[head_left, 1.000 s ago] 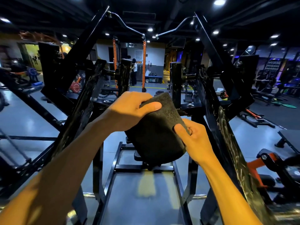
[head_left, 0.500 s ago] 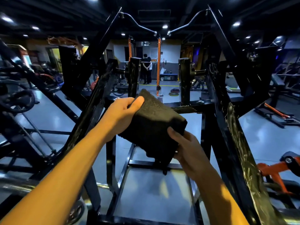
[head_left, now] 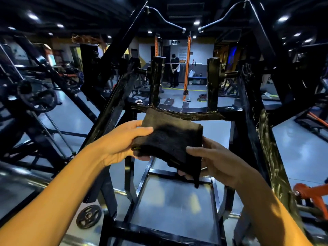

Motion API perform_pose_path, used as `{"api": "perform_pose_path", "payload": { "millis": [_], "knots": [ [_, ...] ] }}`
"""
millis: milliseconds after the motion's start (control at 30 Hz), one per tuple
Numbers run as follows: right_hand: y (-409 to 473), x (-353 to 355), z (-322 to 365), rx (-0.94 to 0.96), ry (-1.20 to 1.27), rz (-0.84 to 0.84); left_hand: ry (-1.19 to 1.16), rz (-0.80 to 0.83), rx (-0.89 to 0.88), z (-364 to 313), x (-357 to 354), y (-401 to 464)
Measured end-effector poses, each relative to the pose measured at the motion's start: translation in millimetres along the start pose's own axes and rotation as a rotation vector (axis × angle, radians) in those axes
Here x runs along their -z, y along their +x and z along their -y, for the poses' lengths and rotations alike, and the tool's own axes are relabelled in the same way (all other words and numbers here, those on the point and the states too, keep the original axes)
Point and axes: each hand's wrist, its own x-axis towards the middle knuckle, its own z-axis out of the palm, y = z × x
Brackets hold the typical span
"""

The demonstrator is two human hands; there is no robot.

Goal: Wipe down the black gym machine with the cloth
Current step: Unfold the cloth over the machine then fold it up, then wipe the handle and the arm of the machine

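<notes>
A folded dark cloth point(head_left: 170, 137) hangs in the air between both hands, in front of the black gym machine point(head_left: 198, 110). My left hand point(head_left: 120, 142) grips the cloth's left edge, thumb on top and fingers under it. My right hand point(head_left: 213, 160) holds its lower right corner, with the thumb across the front and fingertips showing beneath. The cloth is clear of the machine's horizontal crossbar just behind it. Slanted black frame arms rise on both sides, and two curved handles meet overhead.
A weight plate point(head_left: 88, 216) leans at the machine's lower left foot. An orange machine part point(head_left: 310, 192) sits at right. Other black equipment point(head_left: 35, 96) crowds the left. Two people point(head_left: 174, 71) stand far back by an orange rack. Grey floor shows inside the frame base.
The cloth has come down and flattened from a bunched, upright shape. My left hand has shifted to its left edge, my right hand to its lower corner. The view has tilted lower.
</notes>
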Motion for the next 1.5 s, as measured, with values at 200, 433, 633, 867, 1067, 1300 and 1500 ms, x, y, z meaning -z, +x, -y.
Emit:
{"api": "perform_pose_path", "payload": {
  "millis": [200,433,633,867,1067,1300,1500],
  "knots": [
    [7.4,-6.0,-6.5,0.257,0.165,-0.05,-0.134,0.002,-0.141,0.4,3.9,-6.5],
    [20.4,0.7,-35.3,0.387,0.32,0.035,0.072,0.255,-0.408,-5.8,24.1,-25.1],
    [39.8,-0.5,-30.7,0.439,0.29,0.191,0.174,0.325,-0.522,-21.9,43.0,-34.6],
    [73.8,-5.8,-4.9,0.486,-0.119,0.537,0.598,0.226,-0.564,-65.4,76.9,-31.5],
    [106.2,-78.5,49.9,0.482,-0.332,0.237,0.994,0.323,-0.577,-101.5,101.8,-20.1],
    [163.1,-133.7,47.3,0.514,-0.554,0.099,0.507,0.157,-0.353,-99.1,145.5,-3.6],
    [205.9,-155.9,48.1,0.63,-0.712,-0.083,0.432,-0.016,-0.315,-82.6,201.2,17.1]
  ]
}}
